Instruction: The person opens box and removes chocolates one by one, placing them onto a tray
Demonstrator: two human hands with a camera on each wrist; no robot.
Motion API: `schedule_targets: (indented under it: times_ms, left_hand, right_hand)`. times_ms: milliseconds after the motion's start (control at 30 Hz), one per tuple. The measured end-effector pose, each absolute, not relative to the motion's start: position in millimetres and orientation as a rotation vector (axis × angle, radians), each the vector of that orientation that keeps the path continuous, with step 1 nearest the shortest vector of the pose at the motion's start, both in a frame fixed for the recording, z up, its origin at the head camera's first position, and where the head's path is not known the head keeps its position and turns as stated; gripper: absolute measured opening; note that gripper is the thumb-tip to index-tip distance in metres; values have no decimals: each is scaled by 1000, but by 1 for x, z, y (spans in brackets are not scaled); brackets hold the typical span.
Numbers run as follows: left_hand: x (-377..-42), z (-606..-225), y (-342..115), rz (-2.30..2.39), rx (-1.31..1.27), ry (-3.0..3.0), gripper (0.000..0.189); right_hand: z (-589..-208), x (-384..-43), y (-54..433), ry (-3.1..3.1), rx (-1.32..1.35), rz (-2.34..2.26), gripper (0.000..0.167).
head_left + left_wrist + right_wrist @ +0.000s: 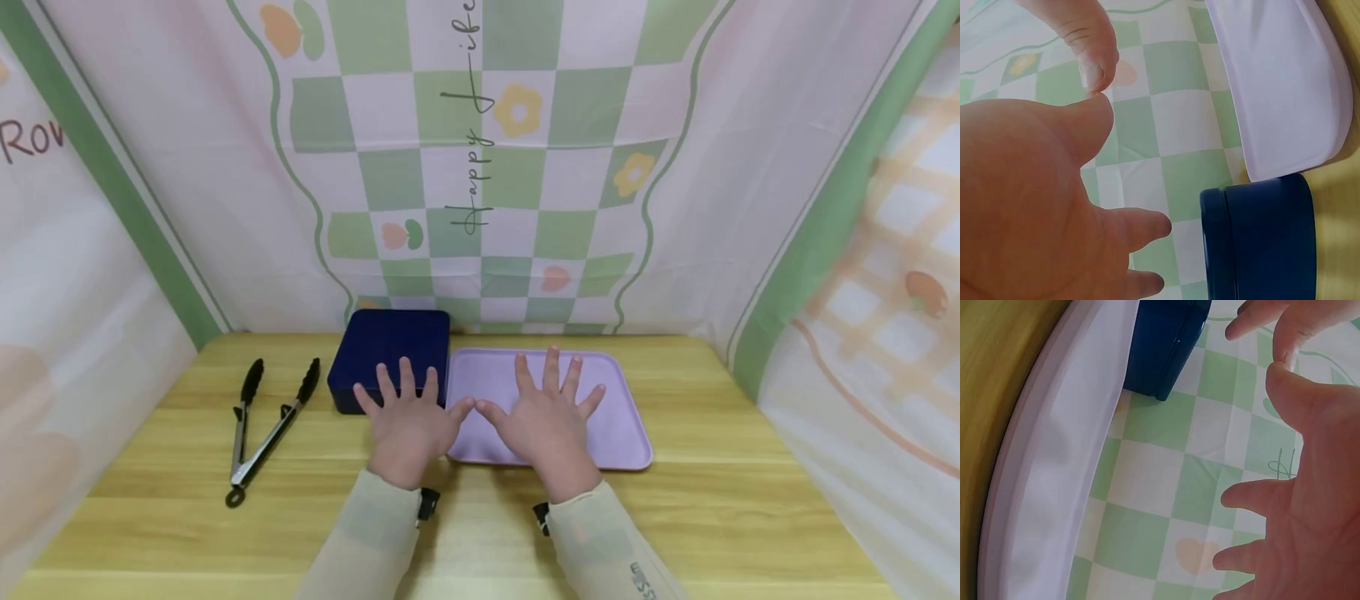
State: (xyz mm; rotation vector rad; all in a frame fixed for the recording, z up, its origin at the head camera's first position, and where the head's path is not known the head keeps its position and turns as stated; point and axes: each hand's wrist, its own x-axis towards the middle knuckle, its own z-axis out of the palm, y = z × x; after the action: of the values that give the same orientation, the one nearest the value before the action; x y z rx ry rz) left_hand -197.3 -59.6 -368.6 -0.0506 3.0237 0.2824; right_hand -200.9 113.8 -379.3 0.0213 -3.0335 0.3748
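Head view: left hand (408, 429) and right hand (547, 423) splay free fingers (407, 379) above wood-grain table (712, 475), checkered cloth (513, 179) behind.

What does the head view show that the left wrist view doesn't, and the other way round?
Only the head view: the tongs lying spread, the "Happy" lettering, the left sleeve and the right sleeve.

Only the left wrist view: the palm side of the left hand; the head view shows its back.

Both: the left hand, at least part of the right hand, the navy box, the lilac tray, the checkered cloth and the wooden tabletop.
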Motion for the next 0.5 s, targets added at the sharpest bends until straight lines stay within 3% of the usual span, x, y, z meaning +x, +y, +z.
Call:
schedule_targets:
  times_ms: [267,500]
  left_hand:
    - [-201,-369,-68,370,-27,3024,83]
    - [-221,-359,-118,925,64,3060,76]
  right_hand:
    - [-378,-204,109,-3038,35,414,99]
    - [-372,-224,117,-2807,110,1065,78]
